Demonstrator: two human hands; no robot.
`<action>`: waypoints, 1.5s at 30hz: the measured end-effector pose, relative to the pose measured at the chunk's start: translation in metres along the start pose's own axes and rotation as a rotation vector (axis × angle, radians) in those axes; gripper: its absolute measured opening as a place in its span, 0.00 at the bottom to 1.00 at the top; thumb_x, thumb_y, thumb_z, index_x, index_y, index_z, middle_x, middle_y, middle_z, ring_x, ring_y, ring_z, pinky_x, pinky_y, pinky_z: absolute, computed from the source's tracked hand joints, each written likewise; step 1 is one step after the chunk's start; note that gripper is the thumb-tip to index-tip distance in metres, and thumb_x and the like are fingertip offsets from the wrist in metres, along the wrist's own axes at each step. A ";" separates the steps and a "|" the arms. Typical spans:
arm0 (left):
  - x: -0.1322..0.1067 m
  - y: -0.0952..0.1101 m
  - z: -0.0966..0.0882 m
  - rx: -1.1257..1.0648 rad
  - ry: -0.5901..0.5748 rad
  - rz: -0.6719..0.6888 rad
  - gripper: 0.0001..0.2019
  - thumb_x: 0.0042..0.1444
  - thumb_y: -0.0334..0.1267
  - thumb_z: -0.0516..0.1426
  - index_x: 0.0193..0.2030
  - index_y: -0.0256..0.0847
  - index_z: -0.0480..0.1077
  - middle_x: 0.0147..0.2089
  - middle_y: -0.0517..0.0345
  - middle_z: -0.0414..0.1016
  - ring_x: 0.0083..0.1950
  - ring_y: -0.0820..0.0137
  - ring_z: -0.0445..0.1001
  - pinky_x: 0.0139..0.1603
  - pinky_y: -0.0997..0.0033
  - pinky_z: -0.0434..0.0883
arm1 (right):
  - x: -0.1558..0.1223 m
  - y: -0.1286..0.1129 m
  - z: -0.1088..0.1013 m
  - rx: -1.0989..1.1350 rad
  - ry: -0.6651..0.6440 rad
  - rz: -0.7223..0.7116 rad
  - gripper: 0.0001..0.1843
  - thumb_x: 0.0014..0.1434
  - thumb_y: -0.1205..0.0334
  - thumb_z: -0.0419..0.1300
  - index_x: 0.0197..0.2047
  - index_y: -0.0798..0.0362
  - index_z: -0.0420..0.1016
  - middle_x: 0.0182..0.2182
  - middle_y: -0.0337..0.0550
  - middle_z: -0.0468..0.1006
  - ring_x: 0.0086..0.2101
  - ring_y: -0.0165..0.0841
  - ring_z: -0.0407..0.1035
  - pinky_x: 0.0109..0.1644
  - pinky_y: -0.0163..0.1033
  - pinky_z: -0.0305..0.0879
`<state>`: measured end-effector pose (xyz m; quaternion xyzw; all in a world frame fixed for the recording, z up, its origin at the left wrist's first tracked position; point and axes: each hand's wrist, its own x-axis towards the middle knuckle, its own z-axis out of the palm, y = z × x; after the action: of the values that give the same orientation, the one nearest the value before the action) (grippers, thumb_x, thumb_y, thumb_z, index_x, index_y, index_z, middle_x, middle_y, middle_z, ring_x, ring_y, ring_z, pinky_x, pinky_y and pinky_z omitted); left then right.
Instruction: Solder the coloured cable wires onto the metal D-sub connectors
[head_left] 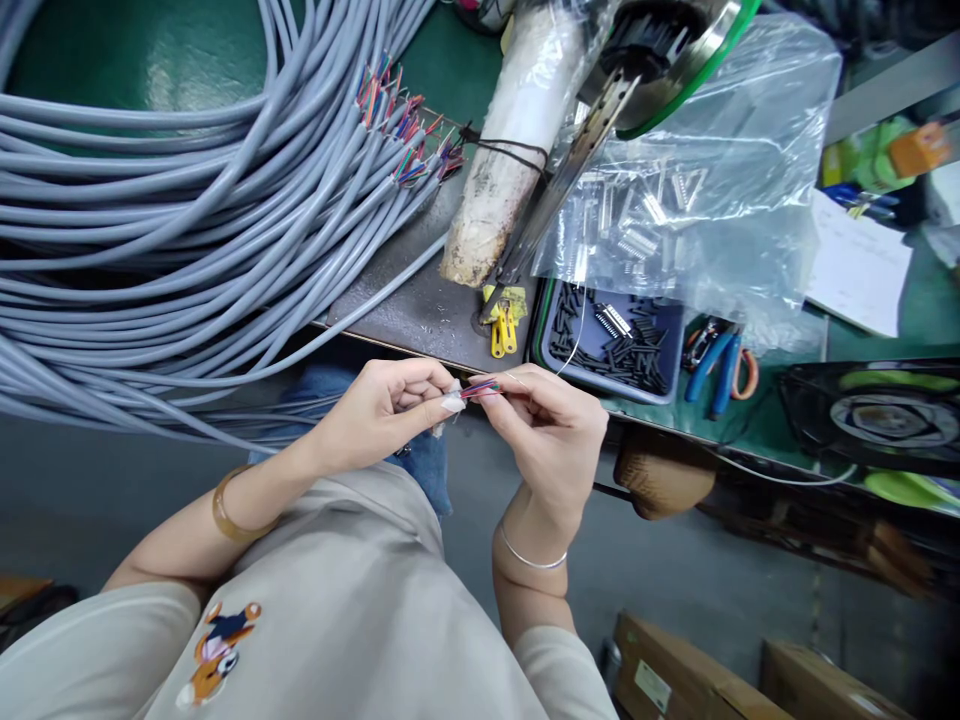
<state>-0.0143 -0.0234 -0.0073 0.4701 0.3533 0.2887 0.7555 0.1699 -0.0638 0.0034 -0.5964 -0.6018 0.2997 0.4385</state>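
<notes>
In front of my body, just off the bench edge, my left hand (pixel 397 405) is closed in a pinch on the end of a cable, its sheath mostly hidden by the fingers. Thin coloured wires (pixel 480 390), red, blue and green among them, stick out of that end to the right. My right hand (pixel 551 420) pinches their tips between thumb and forefinger. Whitish coverings show on the left fingertips. Behind the left wrist lie grey cables (pixel 247 270) in a large coiled bundle, many with stripped ends showing coloured wires (pixel 409 125).
A blue tray (pixel 671 385) of small black pieces holds one connector (pixel 613 320). Beyond it lie a plastic bag (pixel 750 220) of connectors, blue-handled pliers (pixel 724 370) and a black fan (pixel 885 415). A wrapped white roll (pixel 517 140), a reel (pixel 660 60) and a yellow clip (pixel 504 325) stand nearby.
</notes>
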 end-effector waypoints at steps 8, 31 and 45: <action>0.000 -0.004 0.001 0.084 0.012 0.039 0.14 0.58 0.45 0.66 0.37 0.34 0.74 0.28 0.59 0.71 0.28 0.77 0.68 0.29 0.78 0.67 | -0.001 -0.003 0.000 -0.020 -0.023 -0.015 0.06 0.61 0.65 0.65 0.37 0.49 0.85 0.28 0.37 0.79 0.19 0.22 0.50 0.23 0.35 0.47; -0.005 -0.009 0.001 0.400 0.049 0.217 0.11 0.66 0.42 0.58 0.40 0.36 0.75 0.31 0.57 0.77 0.30 0.74 0.73 0.33 0.76 0.69 | -0.002 -0.002 -0.003 -0.093 -0.010 -0.106 0.05 0.62 0.64 0.66 0.38 0.47 0.85 0.30 0.39 0.82 0.19 0.23 0.53 0.22 0.36 0.50; 0.000 -0.020 0.004 0.806 0.110 0.569 0.12 0.69 0.39 0.55 0.35 0.39 0.76 0.32 0.55 0.79 0.31 0.72 0.72 0.35 0.74 0.63 | -0.001 0.001 -0.004 0.053 -0.077 0.034 0.04 0.61 0.64 0.66 0.34 0.51 0.82 0.27 0.37 0.76 0.19 0.21 0.49 0.23 0.35 0.44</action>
<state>-0.0093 -0.0337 -0.0244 0.7866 0.3338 0.3484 0.3852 0.1742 -0.0654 0.0044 -0.5829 -0.6000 0.3456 0.4253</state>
